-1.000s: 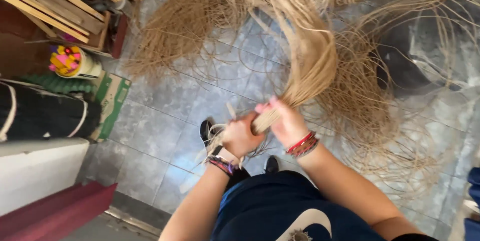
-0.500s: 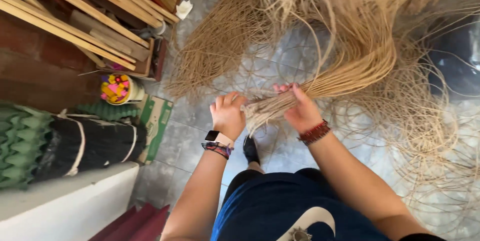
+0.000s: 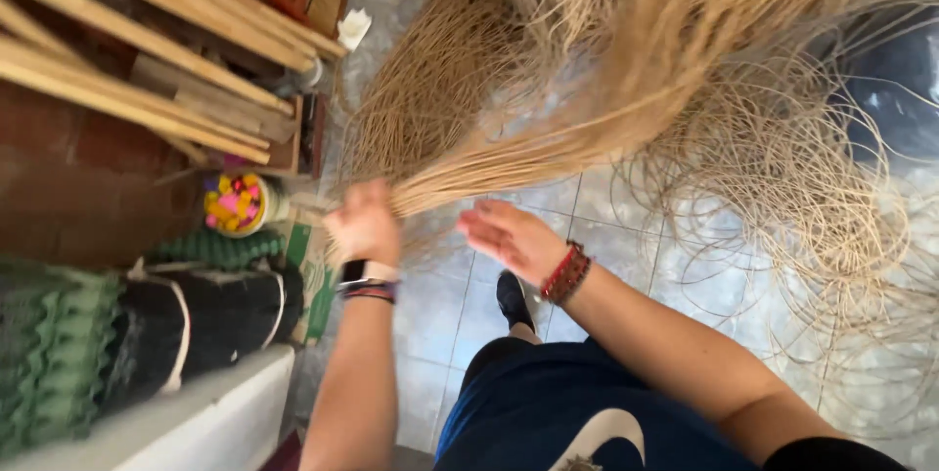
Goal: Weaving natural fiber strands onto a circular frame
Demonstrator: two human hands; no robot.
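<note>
Left hand (image 3: 364, 224) is closed around the gathered butt end of a long bundle of pale fibre strands (image 3: 587, 129), holding it low in front of the person while the rest of the bundle sweeps up and away toward the far right, spreading into loose ends. Right hand (image 3: 509, 236) hangs just beside that grip, palm open and fingers extended, holding nothing; it does not appear to touch the strands, though motion blur makes that hard to settle. A dark watch (image 3: 364, 271) and thin bands sit on the left wrist, red beaded bracelets (image 3: 565, 273) on the right. Under the bundle, on the grey tiled floor (image 3: 597, 226), more loose fibre (image 3: 831, 197) lies in tangled coils toward the right edge and a second fanned sheaf reaches toward the far edge. By the floor's left edge stand leaning wooden slats (image 3: 127, 50), a small pot of bright coloured bits (image 3: 233, 205), and a rolled dark and green mat (image 3: 147, 324). To handle the gathering well, the judgement is that the left grip should stay tight close to the strand ends so none slip out, while the open hand combs along the length with spread fingers, working stray strands in and keeping the bundle clear of the coils on the floor.
</note>
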